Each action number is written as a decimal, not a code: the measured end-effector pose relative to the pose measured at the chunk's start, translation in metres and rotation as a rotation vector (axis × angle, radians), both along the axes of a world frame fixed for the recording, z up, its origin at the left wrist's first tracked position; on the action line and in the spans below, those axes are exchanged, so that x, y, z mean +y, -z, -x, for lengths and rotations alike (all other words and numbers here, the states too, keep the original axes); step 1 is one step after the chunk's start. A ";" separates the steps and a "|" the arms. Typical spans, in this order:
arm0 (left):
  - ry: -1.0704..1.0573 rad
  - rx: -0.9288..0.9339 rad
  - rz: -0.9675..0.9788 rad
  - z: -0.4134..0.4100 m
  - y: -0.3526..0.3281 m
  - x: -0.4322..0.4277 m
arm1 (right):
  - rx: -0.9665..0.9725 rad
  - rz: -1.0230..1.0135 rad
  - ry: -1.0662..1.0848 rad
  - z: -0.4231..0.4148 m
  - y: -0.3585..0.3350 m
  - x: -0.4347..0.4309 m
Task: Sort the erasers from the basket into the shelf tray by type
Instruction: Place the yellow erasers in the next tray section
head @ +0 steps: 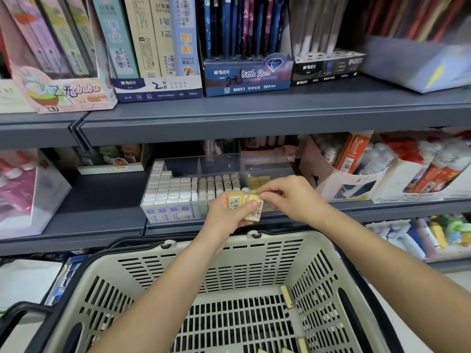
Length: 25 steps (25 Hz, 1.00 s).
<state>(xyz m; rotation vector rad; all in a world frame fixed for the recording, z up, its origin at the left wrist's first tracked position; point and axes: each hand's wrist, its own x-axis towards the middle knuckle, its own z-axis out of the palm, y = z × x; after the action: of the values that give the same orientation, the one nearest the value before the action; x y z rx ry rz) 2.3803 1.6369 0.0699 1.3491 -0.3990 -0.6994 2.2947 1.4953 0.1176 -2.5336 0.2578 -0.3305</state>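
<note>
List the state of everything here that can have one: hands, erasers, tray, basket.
Left hand: holds a small stack of yellow erasers in front of the tray.
Right hand: pinches the top of that stack.
Tray: partly filled, with white erasers on the left, beige erasers in the middle and sorted yellow ones on the right.
Basket: nearly emptied, with a few loose erasers inside.

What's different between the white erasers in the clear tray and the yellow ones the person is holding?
The white erasers are white, blue-labelled in front; the yellow erasers are yellow with barcode stickers. The white erasers sit packed in rows in the tray's left compartment; the yellow erasers are held in the left hand, the right hand pinching one. Both are small rectangular blocks.
</note>
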 end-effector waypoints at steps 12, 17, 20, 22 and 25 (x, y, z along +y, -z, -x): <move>-0.042 0.039 -0.020 -0.003 0.001 0.001 | -0.062 -0.247 0.283 0.010 -0.011 -0.046; -0.023 -0.008 -0.087 0.002 0.001 -0.001 | 0.059 0.250 0.332 -0.002 0.000 -0.073; -0.040 0.035 -0.079 0.000 -0.001 0.000 | 0.065 0.183 0.294 -0.011 0.014 -0.070; -0.041 0.041 -0.084 0.000 -0.001 0.000 | 0.100 0.132 0.280 -0.016 0.021 -0.069; -0.044 0.050 -0.090 -0.001 0.000 -0.001 | 0.202 0.231 0.239 -0.022 0.024 -0.067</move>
<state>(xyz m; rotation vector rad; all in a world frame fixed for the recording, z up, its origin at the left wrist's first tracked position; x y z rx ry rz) 2.3809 1.6356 0.0702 1.4178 -0.3000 -0.7205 2.3167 1.4280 0.0932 -2.7720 0.6368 -0.2039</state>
